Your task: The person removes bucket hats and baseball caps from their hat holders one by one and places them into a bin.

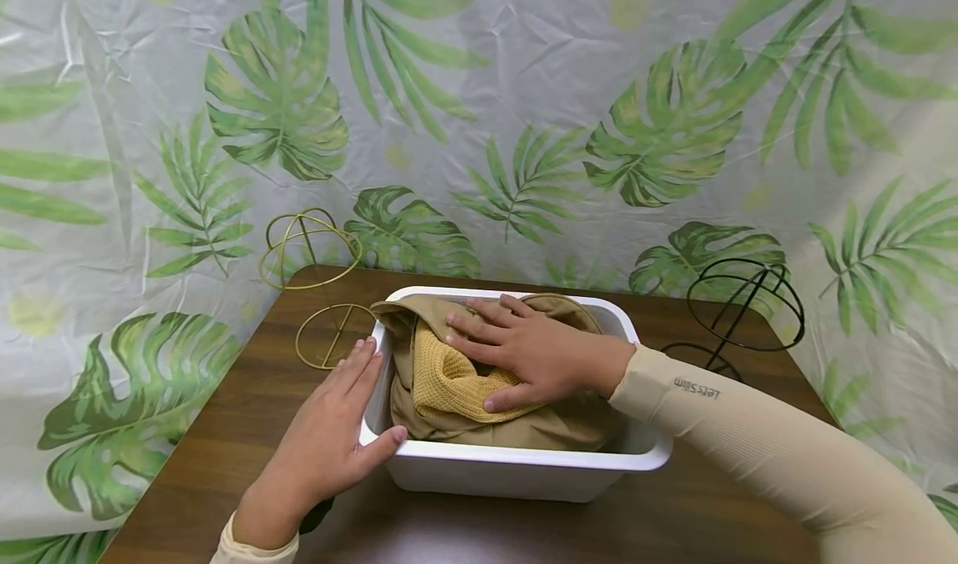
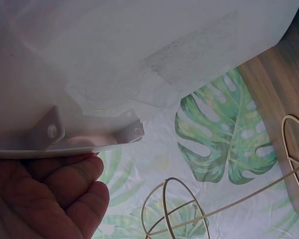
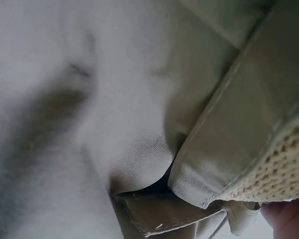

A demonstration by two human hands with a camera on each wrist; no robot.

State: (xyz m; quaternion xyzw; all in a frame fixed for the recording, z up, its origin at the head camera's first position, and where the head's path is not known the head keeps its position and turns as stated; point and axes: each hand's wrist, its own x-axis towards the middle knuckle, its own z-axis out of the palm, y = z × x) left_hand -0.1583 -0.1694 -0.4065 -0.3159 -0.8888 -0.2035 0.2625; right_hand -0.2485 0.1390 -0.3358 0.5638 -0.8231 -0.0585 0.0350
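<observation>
A white plastic bin [image 1: 516,454] stands on the table, filled with a tan garment [image 1: 539,431] and a mustard-yellow knit piece [image 1: 437,377] on top. My right hand [image 1: 535,348] lies palm down on the cloth, fingers extended over the knit and the tan fabric. My left hand [image 1: 329,427] rests against the bin's left side, fingers along the rim and thumb at the front corner. In the left wrist view the left fingers [image 2: 70,184] touch the rim's edge beside the bin wall [image 2: 114,55]. Tan fabric [image 3: 224,159] and knit [image 3: 284,169] fill the right wrist view.
A gold wire stand [image 1: 299,287] is at the table's back left, partly behind the bin. To the right, a black wire stand [image 1: 737,316] leans over the table. Behind the brown wooden table [image 1: 247,398] hangs a leaf-patterned sheet [image 1: 524,73].
</observation>
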